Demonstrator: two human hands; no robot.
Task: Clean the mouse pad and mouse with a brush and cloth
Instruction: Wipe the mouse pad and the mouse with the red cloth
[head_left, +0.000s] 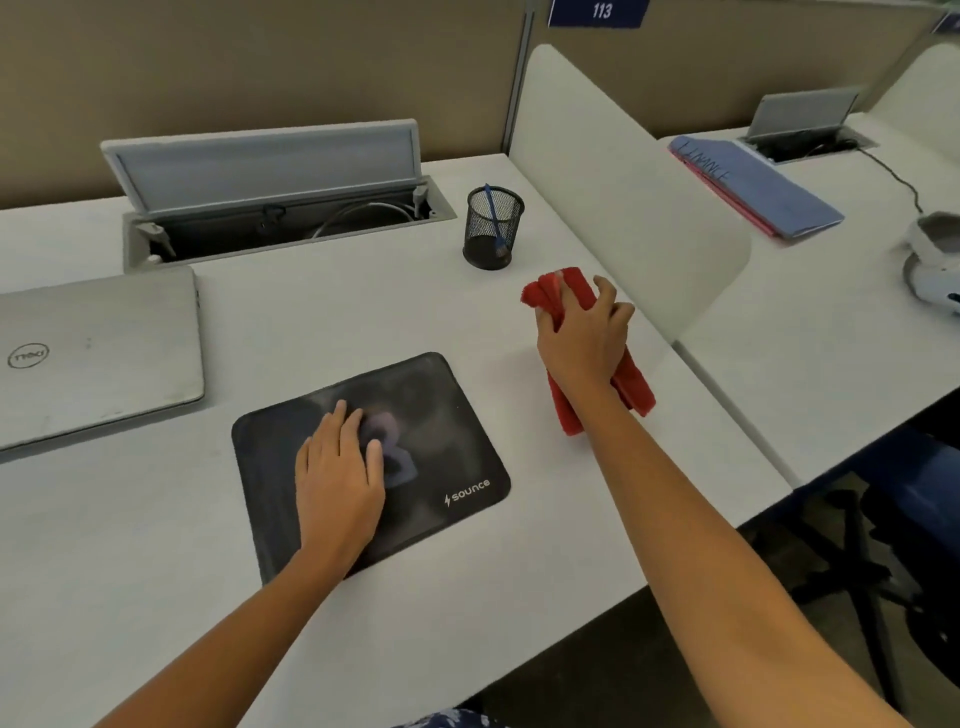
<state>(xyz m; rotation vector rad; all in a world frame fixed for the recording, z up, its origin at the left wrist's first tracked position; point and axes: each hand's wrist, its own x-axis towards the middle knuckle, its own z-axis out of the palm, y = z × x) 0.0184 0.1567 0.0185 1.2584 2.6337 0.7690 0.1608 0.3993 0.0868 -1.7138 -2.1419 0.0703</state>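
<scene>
A closed silver Dell laptop (98, 358), its lid matte and brushed, lies to the left of the left hand (340, 467). That hand rests flat with straight fingers on the black mouse pad (441, 410), a rounded rectangle of soft fabric with a white "sounce" logo at the corner to the hand's right. The pad lies on the smooth white desk (363, 312). Beyond the pad and between the two hands stands a round black wire-mesh pen cup (493, 226) holding a thin blue tool too small to identify. To the pad's right, the right hand (582, 338) grips a folded red cloth (574, 286), whose nappy ends stick out past the fingers and beneath the wrist, close beside the curved white divider panel (623, 182).
</scene>
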